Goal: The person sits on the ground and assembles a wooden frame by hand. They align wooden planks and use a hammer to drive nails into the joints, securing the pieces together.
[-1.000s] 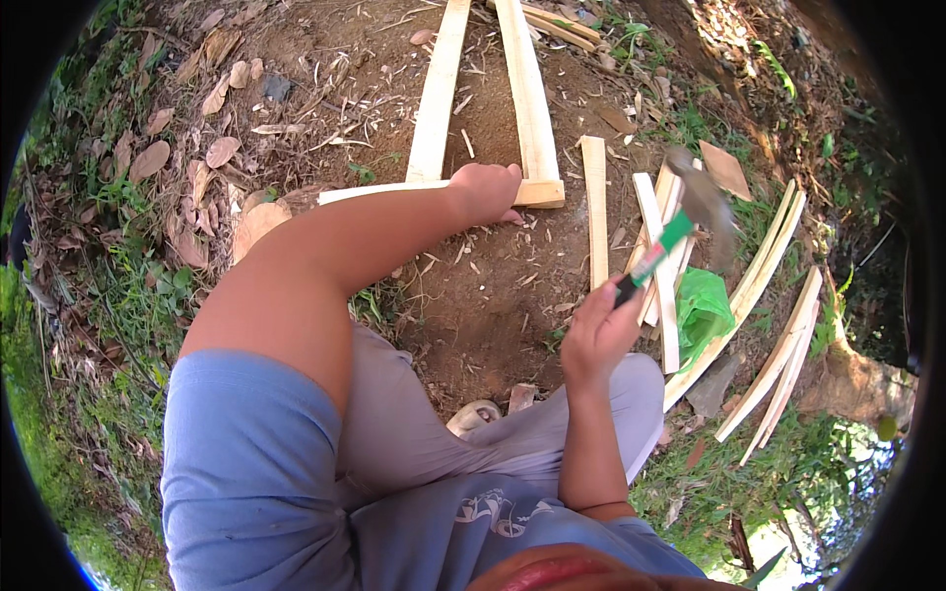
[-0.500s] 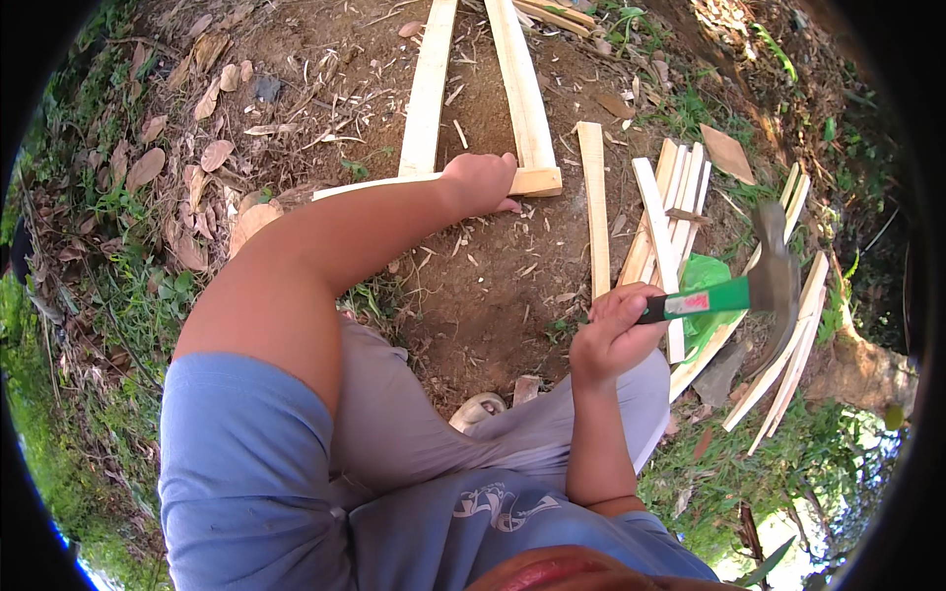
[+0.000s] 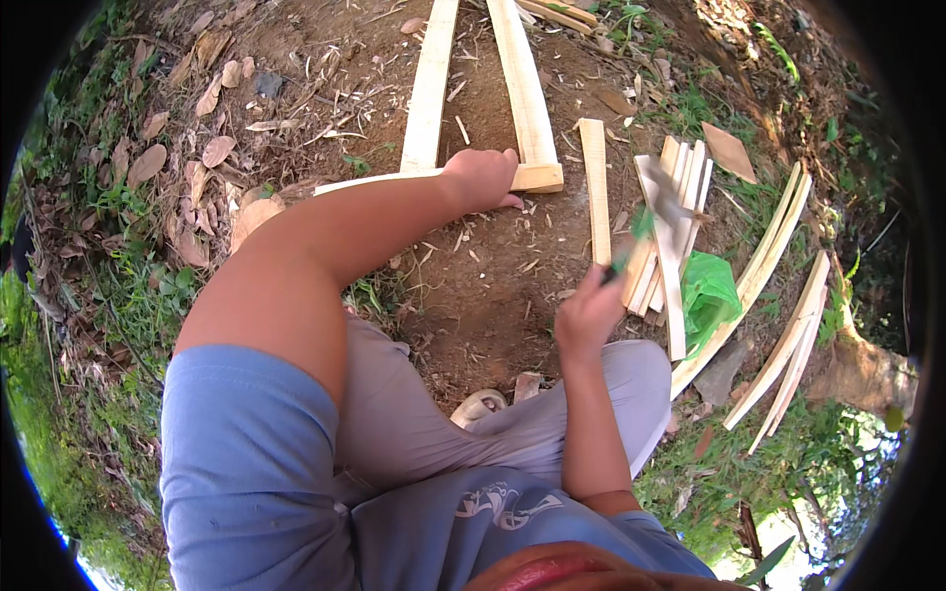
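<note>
My left hand (image 3: 483, 180) is closed around a wooden crosspiece (image 3: 539, 178) that lies across the near ends of two long wooden strips. The left strip (image 3: 430, 94) and the right strip (image 3: 520, 89) run away from me along the ground. In my right hand (image 3: 588, 313) is a claw hammer (image 3: 641, 234) with a green and black handle. Its metal head is smeared by motion and stands above the pile of wood on the right. Part of the crosspiece is hidden behind my left forearm.
A single wooden strip (image 3: 595, 187) lies right of the crosspiece. Further right are stacked strips (image 3: 668, 236), a green plastic bag (image 3: 711, 295), a grey stone (image 3: 722, 372) and more strips (image 3: 783, 357). Dry leaves (image 3: 148, 164) and wood shavings litter the soil at left.
The hammer has swung up and to the left, from sideways over the right-hand wood to pointing forward. My right hand has shifted slightly left; my left hand stays on the crosspiece.
</note>
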The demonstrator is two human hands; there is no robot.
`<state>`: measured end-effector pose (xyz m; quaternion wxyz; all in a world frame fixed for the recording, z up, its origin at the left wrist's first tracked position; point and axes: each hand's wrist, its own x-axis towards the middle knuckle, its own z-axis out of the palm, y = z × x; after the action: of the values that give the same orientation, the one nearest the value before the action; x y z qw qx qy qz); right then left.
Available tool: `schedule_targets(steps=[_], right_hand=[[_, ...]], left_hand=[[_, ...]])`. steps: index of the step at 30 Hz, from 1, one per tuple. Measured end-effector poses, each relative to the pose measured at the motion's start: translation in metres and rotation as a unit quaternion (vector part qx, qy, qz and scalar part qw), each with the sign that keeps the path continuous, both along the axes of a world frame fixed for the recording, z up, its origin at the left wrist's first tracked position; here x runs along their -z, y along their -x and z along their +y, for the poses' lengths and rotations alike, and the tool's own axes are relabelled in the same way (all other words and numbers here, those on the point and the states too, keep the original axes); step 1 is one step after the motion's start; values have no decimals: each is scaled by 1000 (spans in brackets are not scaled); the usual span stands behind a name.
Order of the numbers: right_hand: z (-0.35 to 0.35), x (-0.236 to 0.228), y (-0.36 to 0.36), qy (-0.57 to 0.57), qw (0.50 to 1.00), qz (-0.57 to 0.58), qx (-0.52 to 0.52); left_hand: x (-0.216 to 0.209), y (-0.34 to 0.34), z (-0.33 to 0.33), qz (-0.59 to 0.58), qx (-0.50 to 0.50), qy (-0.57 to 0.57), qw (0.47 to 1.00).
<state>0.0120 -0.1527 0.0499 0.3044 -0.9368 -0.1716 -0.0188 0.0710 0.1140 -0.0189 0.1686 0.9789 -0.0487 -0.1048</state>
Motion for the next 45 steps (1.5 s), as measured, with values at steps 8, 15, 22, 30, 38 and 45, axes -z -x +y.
schedule_targets(steps=[8,15,22,30,38,45], right_hand=[[3,-72,2,-266,960,-83,36],[15,11,-6,146,987,72,-5],[19,-64,23,-225,973,-37,45],[28,-33,3,62,994,91,6],[4,6,1,64,997,31,30],[22,-72,0,-70,992,63,88]], left_hand=[[3,-1,2,9,2,-2,1000],[-3,-3,4,2,0,4,1000],[3,1,2,9,3,1,1000],[0,-4,7,4,-10,13,1000],[-5,-2,1,30,-10,22,999],[-5,0,3,35,-7,13,999]])
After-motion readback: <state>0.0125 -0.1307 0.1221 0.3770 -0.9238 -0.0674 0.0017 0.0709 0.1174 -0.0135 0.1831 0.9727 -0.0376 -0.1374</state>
